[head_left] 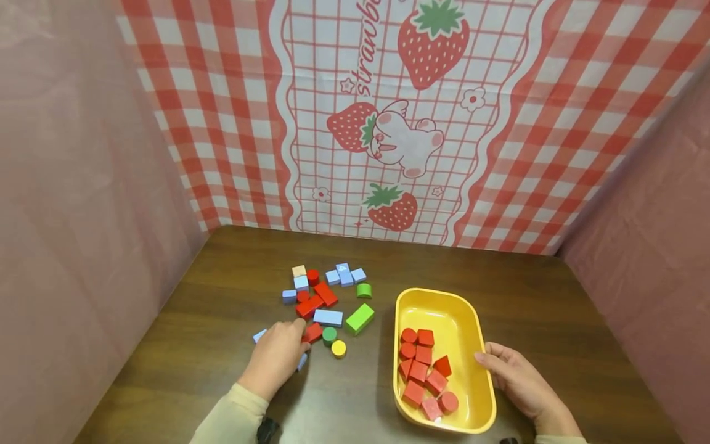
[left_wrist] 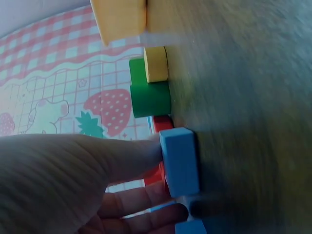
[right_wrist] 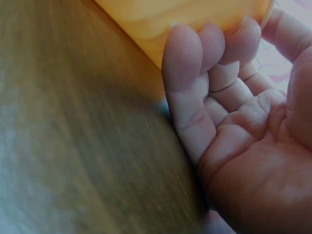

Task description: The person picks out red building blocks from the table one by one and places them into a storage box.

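Brown table (head_left: 333, 401) — left hand (head_left: 277, 354) apparently pinching red block (head_left: 314, 333), right hand (head_left: 518, 379) pinching yellow tray's (head_left: 466, 327) rim.

Hand (right_wrist: 239, 126) against yellow tray (right_wrist: 161, 22)

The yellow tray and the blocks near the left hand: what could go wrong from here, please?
The right hand holds the yellow tray at one side only, so a careless pull might tip it and slide the red pieces inside.

The left hand has its fingers at a red block near the green cylinder; lifting could nudge that.

A blue block close to those fingers might be dragged along.
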`<control>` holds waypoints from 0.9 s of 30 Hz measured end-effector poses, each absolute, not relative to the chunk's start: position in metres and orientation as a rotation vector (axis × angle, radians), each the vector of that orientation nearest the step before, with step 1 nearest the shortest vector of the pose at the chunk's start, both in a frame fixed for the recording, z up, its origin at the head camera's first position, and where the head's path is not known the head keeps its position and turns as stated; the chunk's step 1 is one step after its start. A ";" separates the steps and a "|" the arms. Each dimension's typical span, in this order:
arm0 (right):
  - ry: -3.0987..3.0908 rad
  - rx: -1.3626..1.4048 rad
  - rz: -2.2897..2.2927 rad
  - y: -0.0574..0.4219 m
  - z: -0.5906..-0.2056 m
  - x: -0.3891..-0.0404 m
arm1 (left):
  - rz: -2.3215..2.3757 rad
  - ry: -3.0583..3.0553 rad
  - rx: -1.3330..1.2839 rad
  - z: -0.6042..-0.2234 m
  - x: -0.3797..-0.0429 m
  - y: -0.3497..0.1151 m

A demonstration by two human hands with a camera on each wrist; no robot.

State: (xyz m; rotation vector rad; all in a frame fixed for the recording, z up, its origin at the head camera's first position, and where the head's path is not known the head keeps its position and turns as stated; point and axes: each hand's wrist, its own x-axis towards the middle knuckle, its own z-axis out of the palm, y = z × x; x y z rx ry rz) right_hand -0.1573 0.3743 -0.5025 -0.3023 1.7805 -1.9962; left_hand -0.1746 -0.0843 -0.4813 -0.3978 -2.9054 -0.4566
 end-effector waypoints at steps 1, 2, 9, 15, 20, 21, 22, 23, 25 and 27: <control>1.788 -0.309 -1.995 0.375 -0.503 -0.157 | -0.461 -2.907 -0.390 -0.481 -0.176 -0.083; 1.793 -0.309 -1.995 0.375 -0.503 -0.157 | -0.467 -2.907 -0.388 -0.481 -0.177 -0.082; 1.793 -0.283 -2.010 0.375 -0.506 -0.157 | -0.444 -2.842 -0.378 -0.471 -0.173 -0.082; 1.799 -0.319 -2.016 0.375 -0.504 -0.160 | -0.426 -2.668 -0.437 -0.437 -0.156 -0.064; 1.814 -0.268 -1.996 0.377 -0.501 -0.162 | -0.465 -2.560 -0.768 -0.428 -0.136 -0.001; 1.809 -0.264 -1.996 0.377 -0.502 -0.161 | -0.458 -2.565 -0.842 -0.429 -0.132 0.014; 1.804 -0.270 -1.997 0.376 -0.502 -0.161 | -0.443 -2.580 -0.911 -0.431 -0.129 0.028; 1.796 -0.279 -2.001 0.376 -0.502 -0.160 | -0.422 -2.601 -0.972 -0.433 -0.126 0.041; 1.783 -0.292 -2.009 0.376 -0.504 -0.159 | -0.319 -2.605 -1.081 -0.437 -0.122 0.064; 1.776 -0.300 -2.018 0.375 -0.505 -0.158 | -0.209 -2.556 -1.152 -0.443 -0.121 0.083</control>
